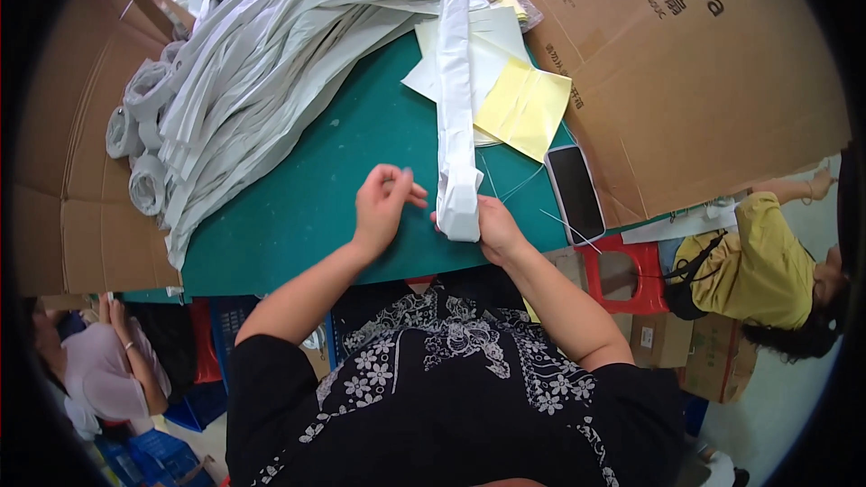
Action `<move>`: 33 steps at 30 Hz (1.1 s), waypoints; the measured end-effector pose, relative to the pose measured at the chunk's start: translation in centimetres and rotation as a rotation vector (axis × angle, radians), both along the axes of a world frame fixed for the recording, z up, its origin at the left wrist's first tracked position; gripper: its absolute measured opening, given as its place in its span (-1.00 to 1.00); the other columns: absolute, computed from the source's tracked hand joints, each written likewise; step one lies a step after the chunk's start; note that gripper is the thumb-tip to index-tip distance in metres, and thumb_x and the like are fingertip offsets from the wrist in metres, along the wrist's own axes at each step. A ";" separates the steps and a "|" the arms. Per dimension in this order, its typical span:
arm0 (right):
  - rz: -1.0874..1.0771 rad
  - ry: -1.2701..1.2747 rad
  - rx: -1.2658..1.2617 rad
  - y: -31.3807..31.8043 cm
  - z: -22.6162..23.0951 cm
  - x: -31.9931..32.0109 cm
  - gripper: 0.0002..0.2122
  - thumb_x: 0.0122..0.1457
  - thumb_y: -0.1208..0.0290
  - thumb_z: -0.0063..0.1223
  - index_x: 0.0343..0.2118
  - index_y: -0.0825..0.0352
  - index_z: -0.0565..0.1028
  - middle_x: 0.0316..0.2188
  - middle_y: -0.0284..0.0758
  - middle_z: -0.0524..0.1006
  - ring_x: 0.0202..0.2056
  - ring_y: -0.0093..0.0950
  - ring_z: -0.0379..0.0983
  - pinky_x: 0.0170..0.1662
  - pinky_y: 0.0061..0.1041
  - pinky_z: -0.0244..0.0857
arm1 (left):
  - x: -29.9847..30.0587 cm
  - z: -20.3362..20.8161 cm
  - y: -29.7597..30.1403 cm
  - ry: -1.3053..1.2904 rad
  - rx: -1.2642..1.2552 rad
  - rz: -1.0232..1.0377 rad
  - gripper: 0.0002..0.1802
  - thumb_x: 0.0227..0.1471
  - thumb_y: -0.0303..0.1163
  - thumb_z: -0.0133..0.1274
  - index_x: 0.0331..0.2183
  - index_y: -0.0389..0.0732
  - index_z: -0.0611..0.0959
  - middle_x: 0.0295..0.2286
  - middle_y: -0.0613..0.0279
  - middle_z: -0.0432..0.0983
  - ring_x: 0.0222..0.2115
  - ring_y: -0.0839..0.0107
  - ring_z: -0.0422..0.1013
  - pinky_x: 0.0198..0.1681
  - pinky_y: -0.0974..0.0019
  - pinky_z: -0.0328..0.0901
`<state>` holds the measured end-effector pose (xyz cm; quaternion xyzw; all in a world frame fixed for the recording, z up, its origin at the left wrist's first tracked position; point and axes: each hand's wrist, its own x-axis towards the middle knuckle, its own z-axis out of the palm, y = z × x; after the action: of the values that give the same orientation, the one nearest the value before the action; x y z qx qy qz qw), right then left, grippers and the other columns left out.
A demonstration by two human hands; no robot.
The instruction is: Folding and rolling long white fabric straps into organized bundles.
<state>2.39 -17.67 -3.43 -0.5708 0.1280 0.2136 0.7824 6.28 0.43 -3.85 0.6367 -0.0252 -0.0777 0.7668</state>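
A long white folded strip [456, 81] runs from the far side of the table toward me, its near end bent into a flat, blocky fold. My right hand [501, 230] grips that folded end from the right, its fingers partly hidden behind it. Just left of the strip, my left hand [383, 205] is raised over the table with bent fingers apart and nothing visible in them. A big heap of similar white strips [280, 63] lies at the far left, with several rolled ends [146, 182] along its left edge.
Yellow paper [525, 108] and white sheets [419, 79] lie on the green table [271, 248]. A phone [575, 194] rests at the right, with thin pale strands [523, 183] near it. Cardboard stands left [81, 162] and right [686, 81]. Other people sit at both sides, beyond a red stool [651, 275].
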 end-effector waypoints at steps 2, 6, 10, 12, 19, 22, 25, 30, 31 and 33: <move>-0.004 0.145 0.236 -0.3 1.2 -0.5 -0.70 0.25 0.32 -0.31 -0.13 0.39 0.40 -0.26 -0.31 0.51 -0.28 -0.49 0.48 -0.21 -0.52 0.36 | -1.3 1.2 0.9 -0.836 0.562 -0.140 -0.70 -0.09 -0.38 0.10 -0.27 -0.27 0.47 -0.33 0.10 0.47 -0.33 0.22 0.43 -0.27 0.25 0.32; -0.194 0.310 0.352 1.3 1.0 -1.5 -0.70 0.23 0.31 -0.30 -0.08 0.35 0.35 -0.19 -0.36 0.47 -0.17 -0.50 0.42 -0.12 -0.47 0.33 | -2.1 0.7 0.2 -1.159 0.752 -0.281 -0.65 -0.34 -0.46 0.16 -0.34 -0.25 0.57 -0.16 0.16 0.39 -0.12 0.19 0.30 -0.07 0.17 0.22; -0.095 0.269 0.757 0.5 -0.1 -1.6 -0.71 0.22 0.36 -0.25 -0.06 0.39 0.33 -0.18 -0.29 0.45 -0.16 -0.49 0.41 -0.05 -0.48 0.29 | -2.1 0.6 -0.2 -1.273 0.629 -0.297 -0.73 -0.40 -0.46 0.17 -0.46 -0.22 0.60 -0.34 0.18 0.47 -0.22 0.19 0.38 -0.19 0.23 0.30; -0.062 0.201 0.735 0.3 0.7 -0.6 -0.68 0.18 0.45 -0.29 -0.02 0.41 0.29 -0.13 -0.23 0.43 -0.10 -0.44 0.38 -0.02 -0.42 0.27 | -3.4 0.9 -0.4 -1.177 0.537 -0.298 -0.78 -0.34 -0.47 0.17 -0.46 -0.19 0.61 -0.44 0.20 0.50 -0.33 0.23 0.44 -0.31 0.30 0.33; 0.163 -0.105 0.277 -0.9 0.4 0.1 -0.65 0.05 0.56 -0.06 -0.04 0.40 0.32 -0.16 -0.29 0.45 -0.13 -0.50 0.39 -0.05 -0.51 0.26 | -2.7 3.5 0.2 0.129 0.240 -0.546 -0.73 -0.04 -0.25 0.13 -0.45 -0.30 0.65 -0.54 0.28 0.55 -0.50 0.60 0.42 -0.43 0.47 0.30; 0.220 -0.219 0.082 -0.7 0.9 0.2 -0.71 0.10 0.50 -0.04 -0.09 0.41 0.37 -0.18 -0.30 0.47 -0.17 -0.53 0.41 -0.10 -0.53 0.29 | -1.2 3.1 0.0 0.333 0.132 -0.624 -0.69 -0.02 -0.24 0.11 -0.40 -0.34 0.62 -0.49 0.22 0.55 -0.49 0.53 0.44 -0.43 0.47 0.32; 0.143 -0.141 0.040 -0.6 -0.1 0.3 -0.76 0.15 0.49 -0.12 -0.12 0.42 0.40 -0.19 -0.27 0.47 -0.21 -0.51 0.44 -0.13 -0.52 0.32 | -1.0 4.9 -0.7 0.743 -0.130 -0.481 -0.65 0.02 -0.30 0.05 -0.22 -0.38 0.53 -0.36 0.19 0.52 -0.46 0.46 0.46 -0.30 0.41 0.35; -0.108 0.187 0.339 0.3 -0.4 -0.1 -0.76 0.21 0.41 -0.22 -0.13 0.41 0.38 -0.23 -0.26 0.48 -0.25 -0.45 0.47 -0.20 -0.45 0.38 | -3.0 2.0 1.0 -0.570 0.465 -0.325 -0.56 -0.23 -0.25 0.22 -0.24 -0.24 0.57 -0.21 0.13 0.42 -0.22 0.29 0.36 -0.13 0.26 0.25; -0.112 0.190 0.341 0.6 -0.4 -0.3 -0.76 0.21 0.41 -0.22 -0.13 0.41 0.38 -0.23 -0.26 0.48 -0.25 -0.45 0.47 -0.20 -0.45 0.38 | -3.3 2.3 0.7 -0.802 0.598 -0.272 -0.53 -0.32 -0.27 0.28 -0.26 -0.20 0.58 -0.19 0.14 0.39 -0.22 0.27 0.34 -0.12 0.25 0.24; -0.141 0.235 0.540 1.2 -0.3 -0.4 -0.74 0.22 0.41 -0.23 -0.07 0.36 0.33 -0.21 -0.30 0.46 -0.23 -0.45 0.45 -0.19 -0.43 0.38 | -2.9 1.7 0.3 -0.959 0.650 -0.244 -0.56 -0.34 -0.26 0.29 -0.31 -0.20 0.59 -0.24 0.17 0.44 -0.19 0.21 0.34 -0.11 0.23 0.22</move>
<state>2.01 -16.44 -3.74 -0.3031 0.1957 0.2496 0.8986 3.33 0.70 -2.14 0.7955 -0.4170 0.1273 0.4209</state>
